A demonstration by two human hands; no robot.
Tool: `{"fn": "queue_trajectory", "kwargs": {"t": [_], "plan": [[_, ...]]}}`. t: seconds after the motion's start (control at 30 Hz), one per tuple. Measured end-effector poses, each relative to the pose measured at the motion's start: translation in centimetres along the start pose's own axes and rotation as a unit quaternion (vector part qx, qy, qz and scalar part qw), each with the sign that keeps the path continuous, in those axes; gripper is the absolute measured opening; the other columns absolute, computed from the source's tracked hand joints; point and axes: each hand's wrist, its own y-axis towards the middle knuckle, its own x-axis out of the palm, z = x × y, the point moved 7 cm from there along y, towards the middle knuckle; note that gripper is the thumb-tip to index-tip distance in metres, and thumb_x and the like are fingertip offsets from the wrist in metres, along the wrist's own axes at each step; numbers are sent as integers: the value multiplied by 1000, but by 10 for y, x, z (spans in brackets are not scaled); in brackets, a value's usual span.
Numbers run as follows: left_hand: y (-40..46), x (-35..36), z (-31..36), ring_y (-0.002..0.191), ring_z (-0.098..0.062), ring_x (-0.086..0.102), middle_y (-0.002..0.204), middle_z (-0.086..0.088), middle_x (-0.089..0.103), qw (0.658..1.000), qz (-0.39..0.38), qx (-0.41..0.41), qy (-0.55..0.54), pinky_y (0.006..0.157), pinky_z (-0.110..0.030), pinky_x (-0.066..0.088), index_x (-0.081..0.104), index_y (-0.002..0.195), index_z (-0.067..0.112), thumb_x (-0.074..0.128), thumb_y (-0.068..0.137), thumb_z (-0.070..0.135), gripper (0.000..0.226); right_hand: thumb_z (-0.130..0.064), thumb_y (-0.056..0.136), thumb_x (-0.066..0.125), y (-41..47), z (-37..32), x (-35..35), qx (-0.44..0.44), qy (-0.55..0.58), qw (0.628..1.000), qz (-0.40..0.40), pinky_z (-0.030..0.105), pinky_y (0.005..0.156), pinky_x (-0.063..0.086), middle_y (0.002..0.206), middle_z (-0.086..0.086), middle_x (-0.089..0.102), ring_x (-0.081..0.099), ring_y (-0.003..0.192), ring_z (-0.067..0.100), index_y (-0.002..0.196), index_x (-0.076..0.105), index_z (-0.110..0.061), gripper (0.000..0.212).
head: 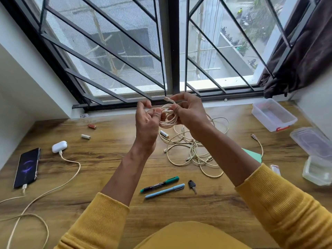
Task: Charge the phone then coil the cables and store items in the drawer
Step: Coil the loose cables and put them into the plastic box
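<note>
Both hands raised, pinching coiled cable (168, 116)

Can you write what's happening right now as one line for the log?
step: coiling | both hands hold cable coil above desk | phone plugged in | loose cables left

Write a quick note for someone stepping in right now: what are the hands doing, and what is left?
Left hand and right hand both pinch a coiled white cable, held above the desk.
Done: phone is plugged into its charging cable; one cable nearly coiled.
Left: coil the tangled cables, then store the batteries, pens and key. No drawer is in view.
</note>
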Motion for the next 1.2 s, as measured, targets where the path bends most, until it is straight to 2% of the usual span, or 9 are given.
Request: {"fn": "queue_trajectory", "kwargs": {"t": [0.13, 0.37, 0.43, 0.53, 0.73, 0.83, 0.93, 1.07, 1.2], "plan": [[-1, -1, -2, 72, -13, 62, 85, -10, 60, 1000, -6, -1, -18, 66, -21, 54, 39, 99, 20, 44, 108, -8, 30, -2, 103, 62, 0, 2, 1, 17, 32, 999, -11, 56, 79, 63, 104, 22, 75, 78, 91, 36, 116, 66, -8, 15], [0, -1, -18, 78, -22, 64, 82, -8, 66, 992, -5, -66, -106, 78, -34, 58, 47, 99, 19, 43, 110, -4, 25, 2, 105, 56, 2, 14, 5, 99, 177, 977, -62, 31, 59, 61, 82, 12, 69, 72, 64, 20, 120, 64, -1, 18], [-1, 1, -21, 78, -21, 68, 81, -6, 68, 985, -11, -90, -144, 83, -38, 59, 50, 106, 19, 42, 110, -3, 24, 2, 106, 54, 2, 19, 7, 126, 233, 961, -83, 31, 61, 62, 83, 14, 72, 74, 67, 21, 117, 65, -3, 17], [-5, 4, -22, 71, -10, 69, 81, -3, 67, 974, -11, -119, -191, 76, -31, 63, 54, 116, 17, 41, 110, -2, 24, 2, 106, 52, 1, 26, 8, 149, 283, 943, -90, 31, 62, 62, 88, 15, 72, 74, 70, 21, 116, 66, -4, 18], [-4, 7, -29, 83, -16, 70, 99, -11, 71, 964, -4, -143, -222, 86, -34, 63, 58, 128, 8, 54, 108, 6, 21, 1, 103, 61, 1, 29, 2, 102, 226, 967, -52, 33, 64, 63, 97, 20, 74, 76, 75, 24, 122, 65, 0, 20], [-1, 3, -26, 96, -25, 75, 111, -16, 75, 982, -2, -124, -145, 90, -36, 63, 60, 127, 8, 68, 99, 2, 30, 2, 99, 67, -2, 22, -3, 54, 170, 983, -45, 32, 64, 62, 96, 18, 74, 76, 76, 24, 126, 64, 2, 27], [4, -10, -20, 91, -25, 77, 105, -13, 79, 998, 47, -42, 27, 86, -43, 65, 71, 117, 10, 78, 93, 5, 25, 1, 98, 69, -4, 16, -2, 11, 116, 992, -56, 31, 66, 61, 100, 21, 73, 76, 76, 22, 125, 67, 1, 27], [5, -15, -11, 86, -19, 77, 97, 0, 80, 978, 75, 49, 188, 80, -47, 66, 78, 110, 20, 82, 93, 21, 17, -5, 99, 70, -4, 12, 1, -13, 94, 994, -49, 35, 68, 62, 96, 23, 73, 71, 74, 25, 120, 71, 1, 23], [2, -16, -4, 83, -9, 78, 93, 3, 80, 957, 124, 90, 245, 76, -43, 66, 77, 109, 20, 74, 100, 27, 12, -6, 99, 70, -3, 10, 6, -18, 79, 996, -43, 42, 73, 63, 102, 30, 73, 70, 78, 31, 118, 73, 1, 20]]}}
